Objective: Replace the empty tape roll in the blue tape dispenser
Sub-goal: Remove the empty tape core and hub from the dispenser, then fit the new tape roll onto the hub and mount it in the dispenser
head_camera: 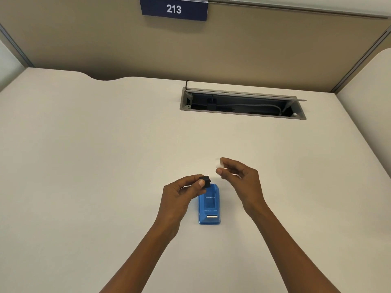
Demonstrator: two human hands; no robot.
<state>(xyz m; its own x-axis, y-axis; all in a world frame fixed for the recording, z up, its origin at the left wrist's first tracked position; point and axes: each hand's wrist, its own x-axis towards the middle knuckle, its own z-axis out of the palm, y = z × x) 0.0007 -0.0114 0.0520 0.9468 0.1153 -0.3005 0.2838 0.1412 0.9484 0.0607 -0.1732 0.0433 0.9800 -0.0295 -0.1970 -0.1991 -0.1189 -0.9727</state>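
The blue tape dispenser [209, 205] stands on the white desk [105, 155], its roll bay open and bare, its metal cutter at the near end. My left hand [179, 197] hovers just left of the dispenser's far end and pinches a small black spindle [205, 181] between thumb and fingers. My right hand [241, 178] is raised to the right of the dispenser and holds a small pale, blurred ring, the empty tape core [220, 163], at its fingertips.
An open cable trough [243, 104] with cords inside is cut into the desk at the back. A tan partition wall [190, 45] carries a blue sign reading 213 [174, 9]. A second desk surface [368, 85] lies at the right.
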